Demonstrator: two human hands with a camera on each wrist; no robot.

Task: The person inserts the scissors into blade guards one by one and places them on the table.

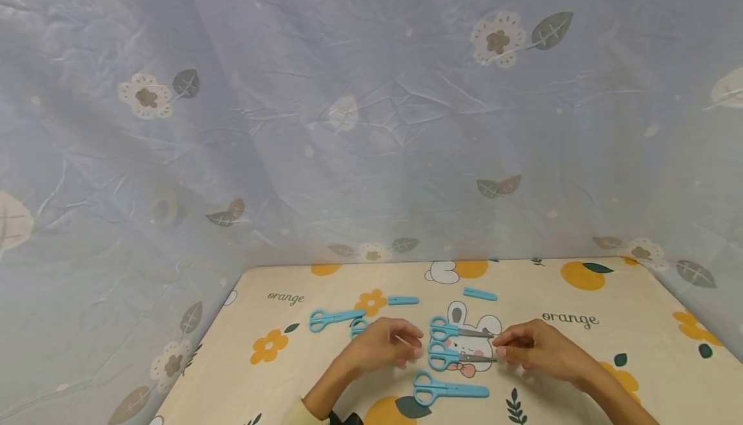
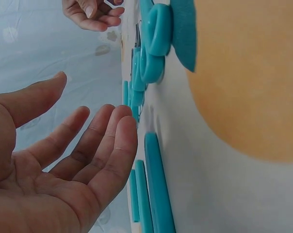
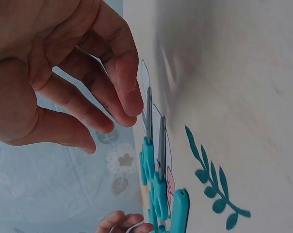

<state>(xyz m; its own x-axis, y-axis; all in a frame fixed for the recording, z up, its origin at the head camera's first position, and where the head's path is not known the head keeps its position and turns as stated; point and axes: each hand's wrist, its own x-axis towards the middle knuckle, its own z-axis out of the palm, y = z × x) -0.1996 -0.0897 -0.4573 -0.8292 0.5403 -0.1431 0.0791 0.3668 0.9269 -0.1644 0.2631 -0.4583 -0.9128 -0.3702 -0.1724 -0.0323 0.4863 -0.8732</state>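
Two pairs of blue-handled scissors with bare blades, the far scissors (image 1: pixel 444 328) and the near scissors (image 1: pixel 443 354), lie side by side with tips pointing right. My left hand (image 1: pixel 386 345) hovers left of their handles; the left wrist view shows its palm (image 2: pixel 64 189) bare and fingers apart. Close to the blade tips is my right hand (image 1: pixel 536 351), its fingers loosely bent and nothing between them and the thumb in the right wrist view. Nearer me lies a covered pair of scissors (image 1: pixel 458 390), its blades inside a blue sheath.
Another covered pair of scissors (image 1: pixel 336 318) lies beyond my left hand, beside blue scissor handles (image 1: pixel 358 327) partly hidden by that hand. Farther back are two loose blue sheaths, the left sheath (image 1: pixel 403 300) and the right sheath (image 1: pixel 480 294). A patterned cloth (image 1: pixel 302 360) covers the table.
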